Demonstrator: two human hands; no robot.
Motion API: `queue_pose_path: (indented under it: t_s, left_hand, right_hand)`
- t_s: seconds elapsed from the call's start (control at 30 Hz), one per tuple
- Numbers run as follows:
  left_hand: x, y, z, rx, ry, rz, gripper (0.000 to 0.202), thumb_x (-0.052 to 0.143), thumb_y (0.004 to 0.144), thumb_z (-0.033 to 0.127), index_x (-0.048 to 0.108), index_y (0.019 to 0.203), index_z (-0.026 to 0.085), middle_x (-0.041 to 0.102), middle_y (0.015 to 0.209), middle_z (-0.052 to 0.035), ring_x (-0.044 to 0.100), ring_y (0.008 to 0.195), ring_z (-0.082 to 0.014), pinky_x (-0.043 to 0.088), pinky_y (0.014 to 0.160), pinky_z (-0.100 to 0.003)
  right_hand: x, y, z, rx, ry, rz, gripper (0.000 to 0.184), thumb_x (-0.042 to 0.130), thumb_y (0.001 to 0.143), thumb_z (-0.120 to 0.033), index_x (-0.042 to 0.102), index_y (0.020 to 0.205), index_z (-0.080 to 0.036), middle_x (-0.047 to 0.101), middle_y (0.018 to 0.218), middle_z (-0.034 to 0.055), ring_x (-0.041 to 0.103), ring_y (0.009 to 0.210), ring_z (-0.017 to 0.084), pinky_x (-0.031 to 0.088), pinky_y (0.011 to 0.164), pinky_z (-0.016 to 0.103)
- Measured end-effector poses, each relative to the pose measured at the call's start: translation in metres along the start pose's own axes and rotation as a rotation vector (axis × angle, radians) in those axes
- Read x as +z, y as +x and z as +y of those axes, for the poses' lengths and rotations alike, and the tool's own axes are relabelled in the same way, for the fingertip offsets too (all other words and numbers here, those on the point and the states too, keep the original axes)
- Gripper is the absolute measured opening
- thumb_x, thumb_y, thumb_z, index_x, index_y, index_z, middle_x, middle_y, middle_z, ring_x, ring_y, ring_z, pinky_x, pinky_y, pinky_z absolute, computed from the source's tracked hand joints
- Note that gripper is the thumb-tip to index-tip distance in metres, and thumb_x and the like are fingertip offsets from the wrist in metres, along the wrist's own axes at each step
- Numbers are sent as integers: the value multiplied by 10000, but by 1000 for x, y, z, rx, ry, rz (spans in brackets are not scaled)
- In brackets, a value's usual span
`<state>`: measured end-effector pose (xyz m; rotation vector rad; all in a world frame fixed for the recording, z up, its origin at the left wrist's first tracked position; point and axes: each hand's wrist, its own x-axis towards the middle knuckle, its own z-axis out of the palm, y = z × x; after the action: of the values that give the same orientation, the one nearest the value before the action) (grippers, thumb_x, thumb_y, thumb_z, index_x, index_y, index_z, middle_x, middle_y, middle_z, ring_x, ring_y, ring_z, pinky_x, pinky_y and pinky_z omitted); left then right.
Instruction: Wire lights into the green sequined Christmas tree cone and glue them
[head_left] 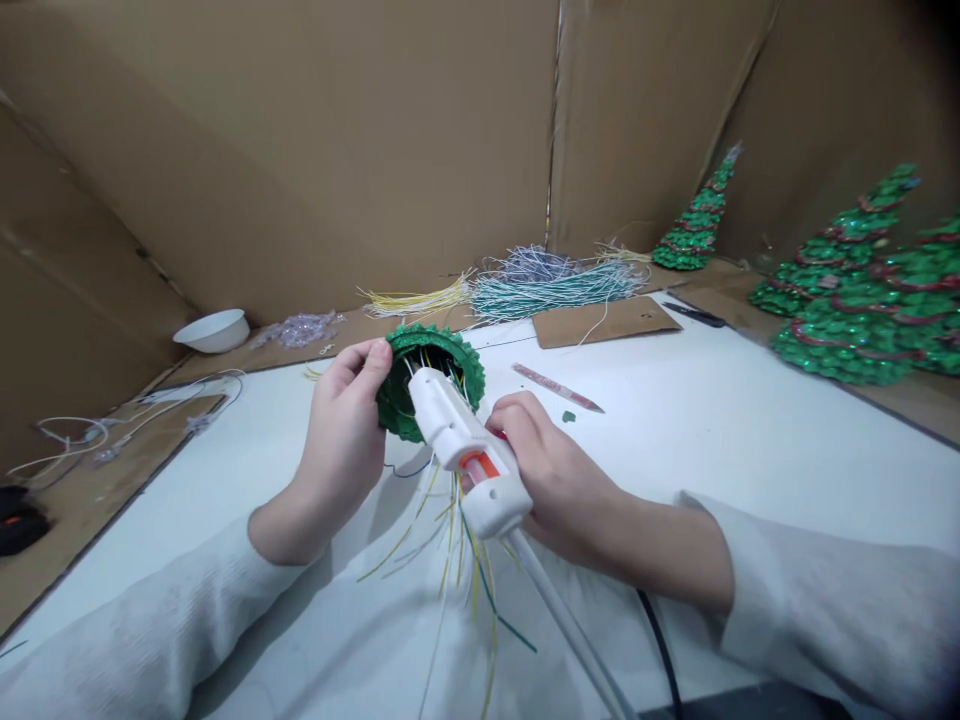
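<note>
My left hand (346,435) grips the rim of a green tree-shaped decoration (400,410) on its left side, with its hollow underside turned toward me. Yellow, white and green wires (450,535) hang out of the opening. In my right hand (551,455) is a white glue gun (450,415), the fingers wrapped about its handle. Its front end reaches into the hollow, and the tip is hidden there. A glue stick (566,610) sticks out from the back of the gun toward me.
Bundled wires (555,290) and a cardboard piece (607,320) lie at the back. A pointed strip (559,387) and a green scrap (569,416) are on the white board. Decorated green trees (840,300) stand at right. A white bowl (214,330) is at back left.
</note>
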<state>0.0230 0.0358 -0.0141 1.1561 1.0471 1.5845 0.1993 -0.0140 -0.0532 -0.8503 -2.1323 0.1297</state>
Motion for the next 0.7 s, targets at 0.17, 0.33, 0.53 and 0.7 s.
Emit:
queue_pose_path:
  t_s: [0.17, 0.33, 0.53, 0.7]
  left_hand:
    - [0, -1, 2, -25, 46, 1, 164, 616, 814, 306, 652, 884, 161, 639, 817, -26, 578, 703, -128, 437, 566, -214]
    - [1, -3, 4, -39, 63, -5, 152, 606, 826, 304, 660, 876, 170, 646, 813, -22, 584, 692, -116, 473, 604, -212]
    - [6, -5, 7, -69, 51, 22, 129, 585, 841, 275, 649, 886, 172, 671, 880, -38, 617, 757, -129, 505, 664, -228]
    - [6, -6, 8, -76, 93, 30, 153, 580, 840, 303, 648, 899, 179, 665, 896, -53, 618, 728, -151, 507, 633, -269]
  right_hand:
    - [0, 2, 1, -12, -52, -25, 183, 515, 784, -152, 476, 948, -79, 508, 920, 158, 500, 794, 213, 495, 615, 325]
    - [-1, 5, 2, -13, -126, -18, 173, 424, 812, -169, 512, 922, -68, 522, 889, 155, 484, 745, 201, 477, 565, 311]
    - [-1, 8, 3, -28, -190, 17, 183, 397, 852, -215, 519, 882, -82, 528, 842, 139, 457, 701, 187, 432, 517, 285]
    - [-1, 8, 4, -42, -213, 53, 184, 398, 860, -205, 534, 852, -81, 527, 805, 124, 440, 661, 167, 395, 495, 261]
